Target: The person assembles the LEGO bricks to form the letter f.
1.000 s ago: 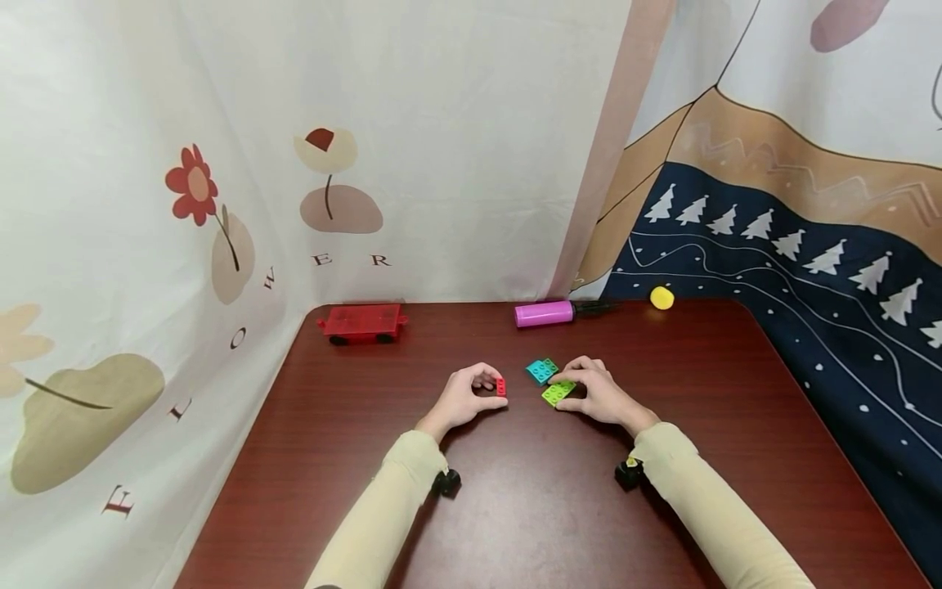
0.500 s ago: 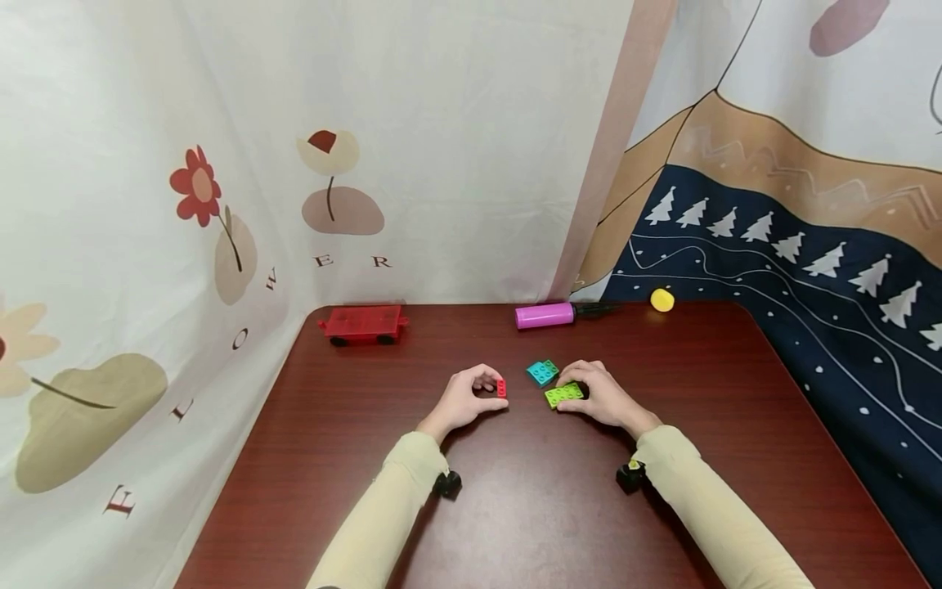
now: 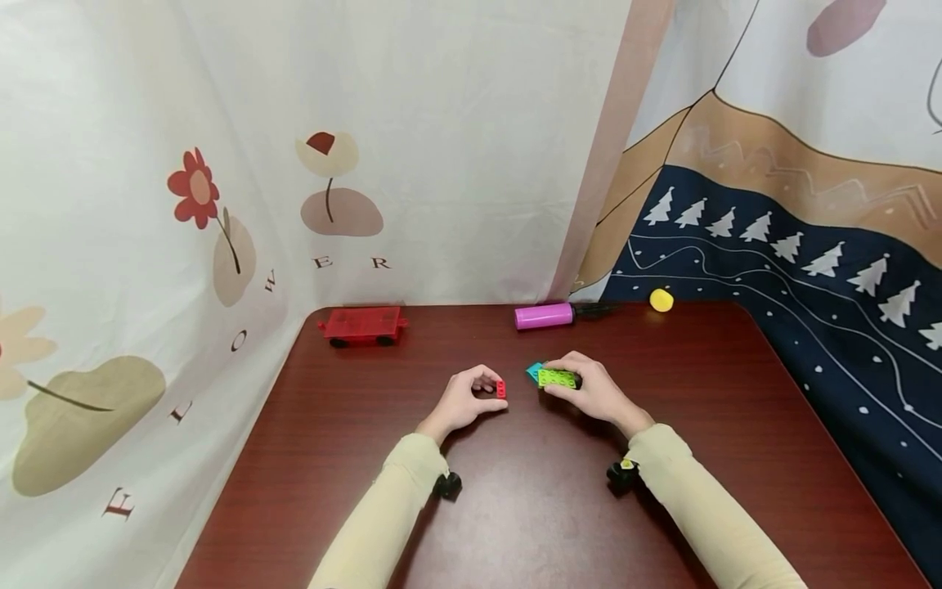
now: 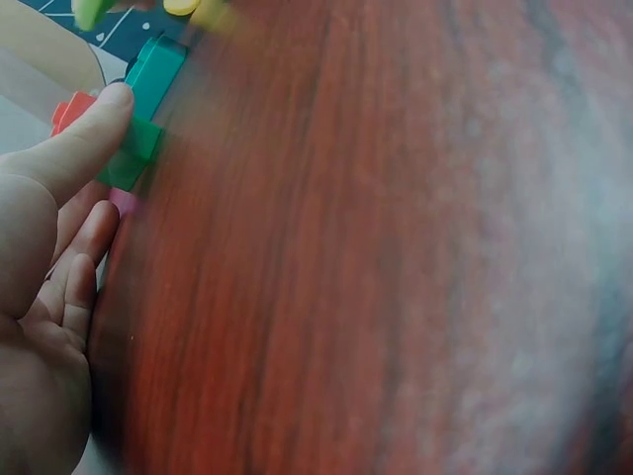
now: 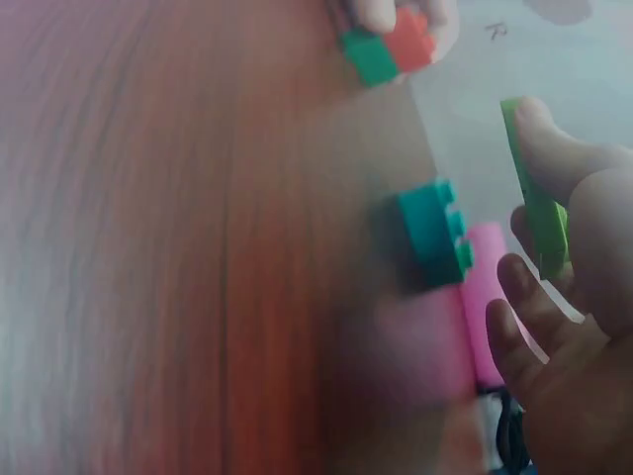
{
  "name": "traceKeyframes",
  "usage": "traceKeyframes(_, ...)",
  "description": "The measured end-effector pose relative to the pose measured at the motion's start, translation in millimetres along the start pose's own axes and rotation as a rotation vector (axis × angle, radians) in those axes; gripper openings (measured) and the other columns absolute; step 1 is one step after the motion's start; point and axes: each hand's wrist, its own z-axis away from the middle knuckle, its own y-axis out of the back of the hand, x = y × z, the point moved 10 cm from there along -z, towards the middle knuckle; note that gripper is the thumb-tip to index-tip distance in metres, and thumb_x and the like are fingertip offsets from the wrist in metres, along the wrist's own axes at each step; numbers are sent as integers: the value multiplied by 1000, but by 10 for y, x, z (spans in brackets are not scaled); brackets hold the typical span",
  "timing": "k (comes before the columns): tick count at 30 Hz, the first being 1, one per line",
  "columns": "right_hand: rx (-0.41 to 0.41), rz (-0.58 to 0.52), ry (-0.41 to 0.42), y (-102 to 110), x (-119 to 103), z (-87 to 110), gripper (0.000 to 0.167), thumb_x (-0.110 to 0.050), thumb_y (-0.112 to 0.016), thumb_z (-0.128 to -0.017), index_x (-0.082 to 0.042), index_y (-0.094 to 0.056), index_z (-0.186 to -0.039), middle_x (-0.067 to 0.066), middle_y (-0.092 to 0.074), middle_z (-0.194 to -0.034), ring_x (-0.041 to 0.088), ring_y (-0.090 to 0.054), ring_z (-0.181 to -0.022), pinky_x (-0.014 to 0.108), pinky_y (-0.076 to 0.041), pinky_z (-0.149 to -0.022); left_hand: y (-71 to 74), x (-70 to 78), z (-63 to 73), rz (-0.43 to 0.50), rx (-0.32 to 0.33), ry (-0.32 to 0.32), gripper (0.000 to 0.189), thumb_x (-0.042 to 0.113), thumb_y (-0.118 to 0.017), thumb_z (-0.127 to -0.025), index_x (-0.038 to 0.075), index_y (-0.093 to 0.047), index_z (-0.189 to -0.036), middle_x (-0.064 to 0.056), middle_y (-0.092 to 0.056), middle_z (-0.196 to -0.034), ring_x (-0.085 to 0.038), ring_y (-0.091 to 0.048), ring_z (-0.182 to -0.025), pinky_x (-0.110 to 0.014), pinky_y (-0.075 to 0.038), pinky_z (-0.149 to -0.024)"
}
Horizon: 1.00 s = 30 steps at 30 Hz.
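My left hand point(image 3: 464, 399) pinches a small red brick point(image 3: 501, 389) between thumb and fingers. Under the red brick, a green brick point(image 5: 371, 59) shows in the right wrist view. Thumb and fingers of my right hand point(image 3: 592, 388) hold a flat lime-green brick point(image 3: 557, 378) with studs along its face; its thin edge shows in the right wrist view. A teal brick point(image 5: 425, 233) with a green part at one end stands on the table between the hands. In the head view the lime-green brick overlaps most of it.
Along the far edge of the brown table point(image 3: 486, 515) stand a red wheeled toy base point(image 3: 364, 324) and a purple cylinder point(image 3: 544, 316) with a black end. A yellow round object point(image 3: 661, 300) lies at the back right. Printed curtains point(image 3: 456, 147) rise behind.
My right hand first drew the lime-green brick slightly right, then lifted it and moved it left and farther back, over the teal brick. The left hand has stayed put with the red brick.
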Motion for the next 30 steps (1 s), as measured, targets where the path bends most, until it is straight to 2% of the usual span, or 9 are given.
traceKeyframes(7,42,2,25,-100,-182,-91,30,-22,-84,-92,-14,-78,-121,0,-70,-107,15,-63,-95,34,-52,-82,-12,-5,24,6,5,-9,35,20,-95,-80,20,-73,-107,6,-73,-97,-10,-68,-92,-29,-55,-86)
traceKeyframes(20,82,16,83,-327,-410,-270,33,-24,-89,-87,-10,-78,-114,1,-75,-105,14,-67,-92,35,-55,-80,6,27,3,17,-2,-22,36,17,-94,-81,13,-73,-110,-1,-75,-101,-14,-70,-93,-31,-56,-86)
traceKeyframes(30,68,53,77,-548,-518,-322,32,-26,-89,-87,-10,-78,-112,2,-75,-104,15,-68,-92,38,-50,-82,12,35,4,18,-1,-18,33,16,-92,-83,11,-73,-109,-2,-76,-98,-13,-71,-89,-30,-57,-84)
